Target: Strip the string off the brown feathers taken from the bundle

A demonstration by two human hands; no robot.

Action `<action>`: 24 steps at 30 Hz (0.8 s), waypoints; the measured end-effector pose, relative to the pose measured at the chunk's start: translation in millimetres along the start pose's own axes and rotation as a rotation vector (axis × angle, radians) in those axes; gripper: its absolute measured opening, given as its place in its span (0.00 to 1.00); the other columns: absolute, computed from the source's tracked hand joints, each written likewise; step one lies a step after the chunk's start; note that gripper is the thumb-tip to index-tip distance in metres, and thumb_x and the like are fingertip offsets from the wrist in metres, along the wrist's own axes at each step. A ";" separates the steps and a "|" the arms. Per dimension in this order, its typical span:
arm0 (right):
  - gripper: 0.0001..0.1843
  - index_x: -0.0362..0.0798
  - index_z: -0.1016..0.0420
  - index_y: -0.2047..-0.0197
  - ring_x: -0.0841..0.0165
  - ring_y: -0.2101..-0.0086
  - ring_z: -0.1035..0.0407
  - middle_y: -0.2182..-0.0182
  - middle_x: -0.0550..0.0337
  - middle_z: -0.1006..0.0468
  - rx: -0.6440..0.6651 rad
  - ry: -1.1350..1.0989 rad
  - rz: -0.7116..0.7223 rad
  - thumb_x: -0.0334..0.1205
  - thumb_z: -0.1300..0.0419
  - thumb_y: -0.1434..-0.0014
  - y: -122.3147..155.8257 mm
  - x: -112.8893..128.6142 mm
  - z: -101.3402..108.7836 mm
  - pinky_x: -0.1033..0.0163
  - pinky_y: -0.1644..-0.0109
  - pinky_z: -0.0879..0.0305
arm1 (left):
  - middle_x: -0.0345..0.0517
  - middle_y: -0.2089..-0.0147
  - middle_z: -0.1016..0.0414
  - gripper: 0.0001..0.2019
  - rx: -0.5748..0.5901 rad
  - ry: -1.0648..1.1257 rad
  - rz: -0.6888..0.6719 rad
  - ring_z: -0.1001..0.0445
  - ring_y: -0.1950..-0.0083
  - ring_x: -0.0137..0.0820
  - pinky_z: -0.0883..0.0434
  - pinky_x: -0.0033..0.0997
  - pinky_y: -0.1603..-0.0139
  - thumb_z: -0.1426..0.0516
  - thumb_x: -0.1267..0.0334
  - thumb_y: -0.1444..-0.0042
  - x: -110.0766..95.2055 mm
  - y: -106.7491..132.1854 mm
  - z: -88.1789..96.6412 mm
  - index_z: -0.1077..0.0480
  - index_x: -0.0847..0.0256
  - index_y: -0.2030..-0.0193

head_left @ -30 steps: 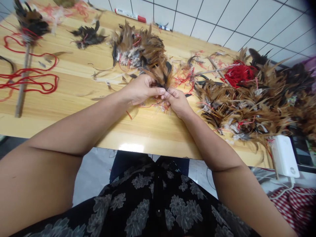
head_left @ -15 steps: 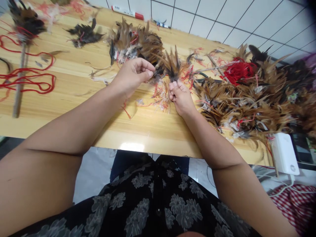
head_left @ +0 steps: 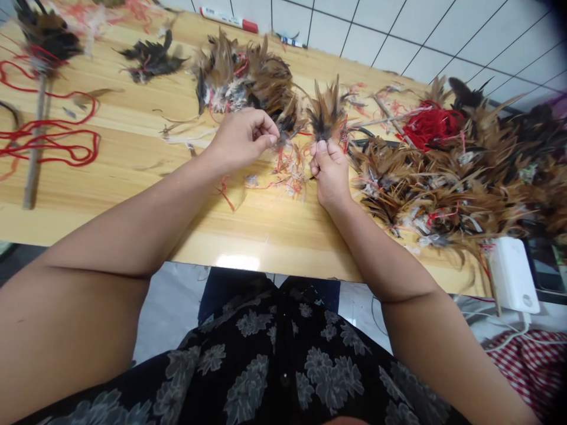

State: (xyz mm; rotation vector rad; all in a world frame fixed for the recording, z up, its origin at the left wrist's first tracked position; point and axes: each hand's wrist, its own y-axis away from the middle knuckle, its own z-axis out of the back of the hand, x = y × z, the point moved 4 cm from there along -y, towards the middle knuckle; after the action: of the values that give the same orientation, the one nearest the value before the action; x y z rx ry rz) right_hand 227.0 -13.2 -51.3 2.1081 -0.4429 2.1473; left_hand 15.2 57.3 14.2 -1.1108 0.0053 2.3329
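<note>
My right hand is closed around the lower end of a small bunch of brown and black feathers, whose tips fan upward. To its left, my left hand has thumb and fingers pinched together. Dark feathers lie right at those fingertips, but what the pinch holds, if anything, is too small to make out. Between and below the hands are tangled scraps of pink and red string. Just beyond my left hand sits a larger pile of brown feather bunches.
A broad feather heap with red string covers the table's right side. At left lie a feather-topped stick and looped red cord. A marker lies near the tiled wall; a white device sits at the right edge.
My right hand has moved slightly right with the feather bunch, widening the gap to my left hand. My left hand has barely shifted and stays pinched.
</note>
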 end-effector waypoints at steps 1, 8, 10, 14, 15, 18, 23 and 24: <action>0.35 0.55 0.29 0.59 0.72 0.67 0.31 0.60 0.61 0.22 -0.013 0.020 0.026 0.81 0.39 0.26 -0.6 0.1 1.8 0.63 0.65 0.30 | 0.48 0.51 0.14 0.06 0.009 -0.030 -0.027 0.20 0.52 0.41 0.21 0.52 0.39 0.37 0.62 0.33 -1.9 0.8 1.0 0.17 0.56 0.54; 0.41 0.54 0.27 0.57 0.70 0.67 0.27 0.61 0.60 0.23 -0.079 0.124 0.194 0.87 0.50 0.27 -12.8 0.6 20.3 0.61 0.64 0.29 | 0.50 0.49 0.14 0.14 0.177 -0.134 -0.238 0.17 0.51 0.40 0.17 0.47 0.41 0.38 0.58 0.30 -13.3 8.2 -9.7 0.12 0.58 0.47; 0.43 0.55 0.27 0.56 0.70 0.67 0.26 0.61 0.59 0.23 -0.112 0.141 0.210 0.89 0.53 0.27 -18.5 -0.5 28.0 0.60 0.64 0.29 | 0.49 0.51 0.14 0.12 0.251 -0.156 -0.311 0.15 0.48 0.43 0.18 0.47 0.39 0.37 0.58 0.31 -13.2 9.6 -15.8 0.12 0.57 0.51; 0.47 0.55 0.27 0.57 0.68 0.66 0.26 0.62 0.58 0.24 -0.187 0.114 0.230 0.91 0.57 0.29 -29.1 -4.1 42.8 0.59 0.64 0.29 | 0.47 0.55 0.14 0.11 0.317 -0.208 -0.376 0.14 0.46 0.45 0.18 0.46 0.38 0.39 0.59 0.31 -8.8 10.1 -20.4 0.14 0.56 0.57; 0.47 0.55 0.27 0.57 0.68 0.67 0.26 0.63 0.58 0.25 -0.204 0.103 0.234 0.92 0.57 0.29 -31.1 -5.6 45.7 0.59 0.65 0.29 | 0.47 0.55 0.15 0.11 0.316 -0.217 -0.373 0.14 0.47 0.45 0.18 0.46 0.38 0.40 0.59 0.30 -7.7 9.9 -20.0 0.14 0.56 0.57; 0.47 0.55 0.27 0.58 0.68 0.67 0.27 0.64 0.59 0.25 -0.223 0.093 0.221 0.93 0.55 0.31 -35.6 -13.1 50.4 0.58 0.64 0.28 | 0.48 0.55 0.15 0.12 0.286 -0.242 -0.340 0.14 0.47 0.46 0.17 0.48 0.37 0.40 0.57 0.29 -5.2 9.6 -17.4 0.14 0.57 0.56; 0.46 0.55 0.26 0.60 0.68 0.67 0.29 0.66 0.61 0.26 -0.244 0.075 0.147 0.93 0.48 0.34 -41.2 -25.9 49.6 0.59 0.63 0.27 | 0.48 0.52 0.15 0.12 0.157 -0.266 -0.269 0.15 0.46 0.46 0.17 0.50 0.37 0.40 0.58 0.29 0.4 8.8 -10.8 0.14 0.56 0.53; 0.46 0.54 0.26 0.61 0.68 0.67 0.29 0.66 0.61 0.26 -0.265 0.058 0.133 0.93 0.47 0.33 -42.4 -26.3 49.4 0.59 0.63 0.27 | 0.48 0.52 0.15 0.12 0.121 -0.267 -0.256 0.15 0.47 0.46 0.17 0.50 0.38 0.40 0.58 0.29 1.1 7.7 -8.2 0.14 0.55 0.53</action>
State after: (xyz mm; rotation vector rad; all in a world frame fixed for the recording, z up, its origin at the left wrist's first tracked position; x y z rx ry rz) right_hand 287.0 17.0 -71.6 1.9164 -0.8319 2.0752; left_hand 16.9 49.4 6.3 -0.6915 -0.0885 2.1981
